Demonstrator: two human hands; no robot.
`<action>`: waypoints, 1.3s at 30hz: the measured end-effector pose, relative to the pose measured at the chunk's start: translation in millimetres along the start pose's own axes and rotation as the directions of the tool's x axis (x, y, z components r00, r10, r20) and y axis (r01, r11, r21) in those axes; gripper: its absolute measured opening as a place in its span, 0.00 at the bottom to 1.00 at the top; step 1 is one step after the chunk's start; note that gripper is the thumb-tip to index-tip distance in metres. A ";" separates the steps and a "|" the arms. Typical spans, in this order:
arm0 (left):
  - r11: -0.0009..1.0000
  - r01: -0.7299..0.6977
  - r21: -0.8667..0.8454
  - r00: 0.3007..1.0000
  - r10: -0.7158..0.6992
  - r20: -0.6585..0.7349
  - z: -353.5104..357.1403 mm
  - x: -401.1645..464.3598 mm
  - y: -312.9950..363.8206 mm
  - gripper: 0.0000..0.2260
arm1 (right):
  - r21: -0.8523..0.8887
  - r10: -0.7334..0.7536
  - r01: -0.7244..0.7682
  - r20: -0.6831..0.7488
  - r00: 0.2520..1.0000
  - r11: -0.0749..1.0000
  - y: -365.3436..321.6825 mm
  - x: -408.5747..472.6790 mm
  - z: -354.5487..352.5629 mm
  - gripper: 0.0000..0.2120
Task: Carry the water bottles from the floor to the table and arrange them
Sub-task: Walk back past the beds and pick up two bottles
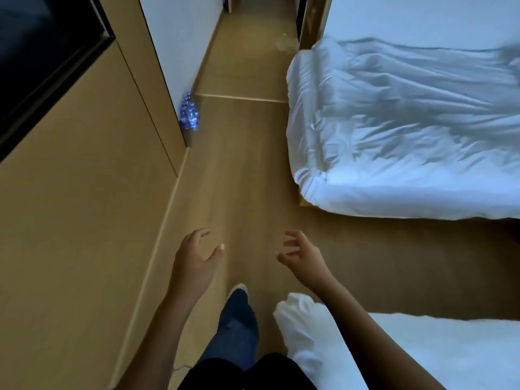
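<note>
A cluster of water bottles (189,115) with blue labels stands on the wooden floor ahead, tight against the corner of the wood-panelled wall. My left hand (194,261) and my right hand (302,257) are held out in front of me over the floor, well short of the bottles. Both have loosely spread fingers and hold nothing. No table is in view.
A bed with a rumpled white duvet (402,130) fills the right side, and a second white duvet (422,347) lies at the lower right. A wood-panelled wall (84,192) with a dark screen (36,60) runs along the left. My leg and shoe (237,313) step along the floor strip between them.
</note>
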State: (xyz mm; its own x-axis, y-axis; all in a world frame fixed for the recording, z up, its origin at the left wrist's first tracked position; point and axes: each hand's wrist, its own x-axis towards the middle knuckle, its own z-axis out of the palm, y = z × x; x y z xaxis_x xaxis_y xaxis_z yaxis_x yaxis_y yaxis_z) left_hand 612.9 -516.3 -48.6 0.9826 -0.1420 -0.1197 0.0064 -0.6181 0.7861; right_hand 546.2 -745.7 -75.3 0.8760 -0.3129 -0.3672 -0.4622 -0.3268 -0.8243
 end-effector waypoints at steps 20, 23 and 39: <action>0.999 0.045 0.014 0.999 -0.045 -0.005 36.5 489.4 87.3 0.19 | -0.006 -0.017 0.017 0.026 1.000 1.000 -158.2 473.5 -69.4 0.26; 0.997 0.074 0.018 0.997 -0.074 -0.007 48.7 560.6 112.5 0.19 | -0.039 -0.018 0.020 0.042 0.999 0.999 -185.1 553.3 -92.3 0.27; 0.991 0.115 -0.063 0.989 -0.120 -0.085 61.1 924.5 164.3 0.18 | -0.126 -0.104 0.130 0.195 0.975 0.983 -332.7 924.1 -116.6 0.27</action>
State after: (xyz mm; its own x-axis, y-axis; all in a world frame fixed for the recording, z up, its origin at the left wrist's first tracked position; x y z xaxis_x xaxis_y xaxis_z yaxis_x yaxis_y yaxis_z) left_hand 1511.1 -796.3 -67.2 0.9869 -0.0005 -0.1612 0.1310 -0.5808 0.8035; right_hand 1493.4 -1030.1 -90.1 0.9294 -0.0969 -0.3562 -0.3577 -0.4745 -0.8043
